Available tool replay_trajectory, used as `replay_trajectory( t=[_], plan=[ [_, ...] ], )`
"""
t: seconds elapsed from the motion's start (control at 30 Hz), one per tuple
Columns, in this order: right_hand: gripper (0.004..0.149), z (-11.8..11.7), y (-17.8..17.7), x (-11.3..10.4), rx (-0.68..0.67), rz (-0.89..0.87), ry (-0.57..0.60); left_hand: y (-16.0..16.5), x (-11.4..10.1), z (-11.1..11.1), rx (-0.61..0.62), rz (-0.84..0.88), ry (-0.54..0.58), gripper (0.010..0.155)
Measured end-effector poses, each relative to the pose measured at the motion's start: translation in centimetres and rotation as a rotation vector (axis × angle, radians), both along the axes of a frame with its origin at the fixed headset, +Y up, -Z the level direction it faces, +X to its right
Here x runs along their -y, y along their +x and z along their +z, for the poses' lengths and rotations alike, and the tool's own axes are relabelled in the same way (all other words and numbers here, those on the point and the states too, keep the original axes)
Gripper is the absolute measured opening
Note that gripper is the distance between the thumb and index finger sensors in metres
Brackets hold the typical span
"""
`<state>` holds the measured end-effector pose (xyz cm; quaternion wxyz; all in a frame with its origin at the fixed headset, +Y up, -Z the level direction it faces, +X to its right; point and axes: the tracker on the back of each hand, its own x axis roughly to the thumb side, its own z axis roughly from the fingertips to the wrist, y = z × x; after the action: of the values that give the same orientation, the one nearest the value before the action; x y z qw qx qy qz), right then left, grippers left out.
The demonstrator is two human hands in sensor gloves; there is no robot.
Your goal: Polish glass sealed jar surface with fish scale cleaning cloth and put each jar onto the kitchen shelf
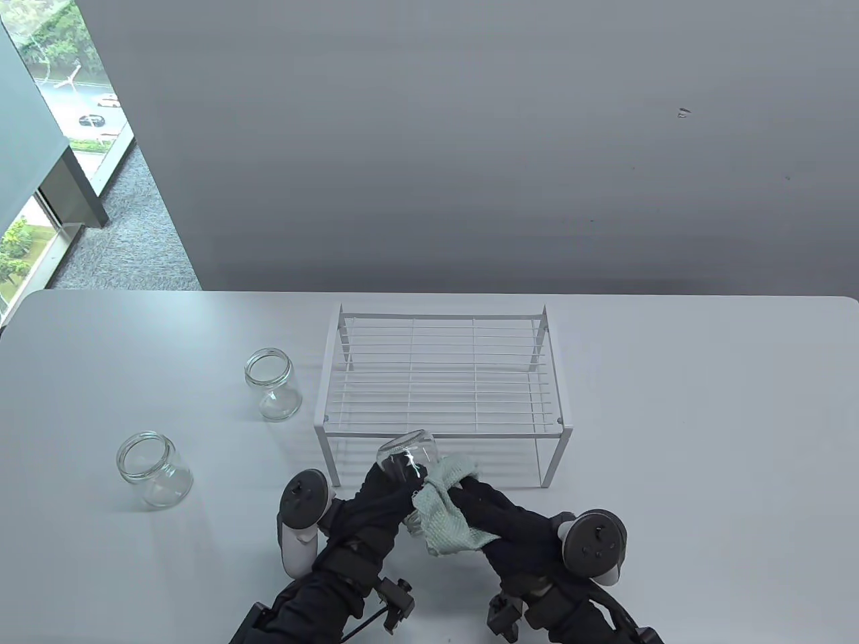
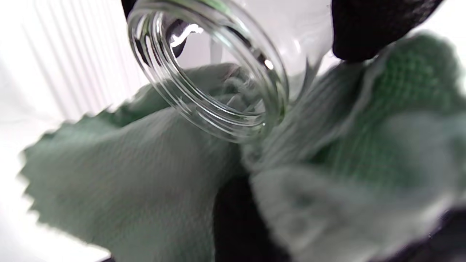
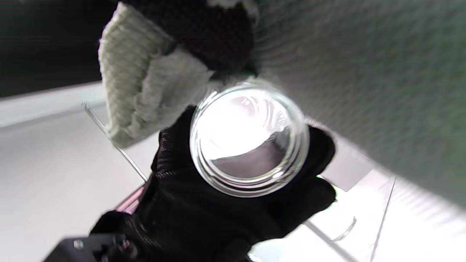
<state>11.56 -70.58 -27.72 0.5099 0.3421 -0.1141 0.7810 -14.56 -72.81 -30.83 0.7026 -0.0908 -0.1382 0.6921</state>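
**A:** Table view first. What have I got?

**B:** My left hand (image 1: 376,500) grips a jar (image 1: 407,458) just in front of the shelf (image 1: 439,376), fingers curled round its body. The jar is tilted, base up and away, mouth down towards me. My right hand (image 1: 496,513) pinches the cloth (image 1: 446,513) and presses it on the jar's right side.

**A:** And the shelf from there?

**B:** Straight beyond the jar, its wire top just above and behind. The left hand carries the jar, so I judge it makes the lift; the jar's long axis would have to come upright first. Two more jars (image 1: 272,384) stand on the tabletop (image 1: 671,402) to the left, well apart from the hands, mouths up.

**A:** Left wrist view?

**B:** The jar's mouth (image 2: 211,83) faces the lens: clear glass, threaded rim, no lid. The cloth lies under and beside it, pale green, finely ribbed weave, zigzag-cut edge. A dark finger (image 2: 367,29) rests at the jar's upper right.

**A:** Right wrist view?

**B:** I look into the round mouth (image 3: 249,140), bright and smooth. The black left glove (image 3: 218,214) wraps behind it; the bunched cloth (image 3: 145,83) sits above, right fingers clamped in its folds. A shelf wire (image 3: 120,149) runs behind.
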Motion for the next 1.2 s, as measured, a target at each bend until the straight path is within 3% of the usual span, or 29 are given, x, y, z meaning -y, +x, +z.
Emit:
replay_trajectory(
  t=[0.23, 0.47, 0.6, 0.73, 1.2],
  plan=[
    [0.039, -0.1, 0.9, -0.8, 0.072, 0.328, 0.061, -0.2, -2.8, -0.4, -0.053, -0.014, 0.186, 0.116],
    [0.039, 0.0, 0.4, 0.1, 0.124, 0.659, 0.078, 3.5, -6.5, -1.4, -0.181, -0.252, 0.470, 0.114],
    [0.039, -0.1, 0.5, 0.3, 0.147, 0.787, 0.089, 6.1, -7.5, -2.5, -0.189, -0.376, 0.566, 0.114],
    [0.039, -0.2, 0.9, 0.5, 0.166, 0.868, 0.088, 8.3, -7.9, -3.9, -0.184, -0.421, 0.561, 0.113],
    [0.039, -0.6, 1.6, 0.5, 0.167, 0.837, 0.042, 11.9, -6.7, -7.5, -0.218, -0.572, 0.522, 0.113]
  ],
)
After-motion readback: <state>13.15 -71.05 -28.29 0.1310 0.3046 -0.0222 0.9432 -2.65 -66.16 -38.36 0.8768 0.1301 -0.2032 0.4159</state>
